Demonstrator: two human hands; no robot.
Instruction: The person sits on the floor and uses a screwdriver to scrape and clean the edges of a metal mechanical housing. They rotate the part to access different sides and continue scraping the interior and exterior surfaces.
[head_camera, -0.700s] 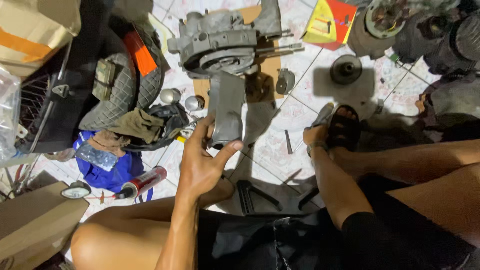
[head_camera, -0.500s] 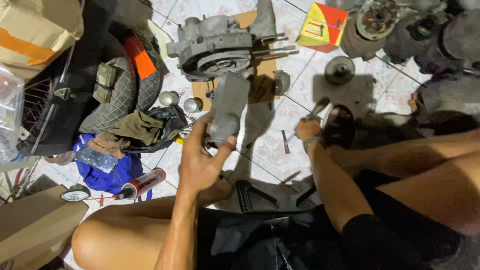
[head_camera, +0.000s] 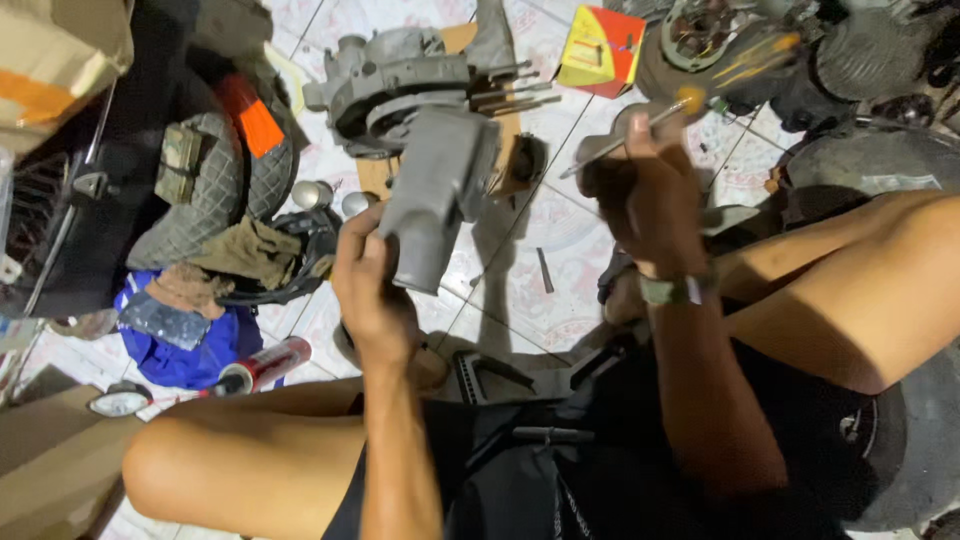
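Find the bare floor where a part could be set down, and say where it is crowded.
Bare tile lies between the grey casing in the left hand and the right hand. Crowded: engine block ahead, rags left, round parts right.

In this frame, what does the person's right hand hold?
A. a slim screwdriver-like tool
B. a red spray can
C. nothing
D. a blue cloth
A: the right hand grips a slim metal tool with an orange-yellow handle end, raised over the tiled floor, while the left hand holds a grey metal part.
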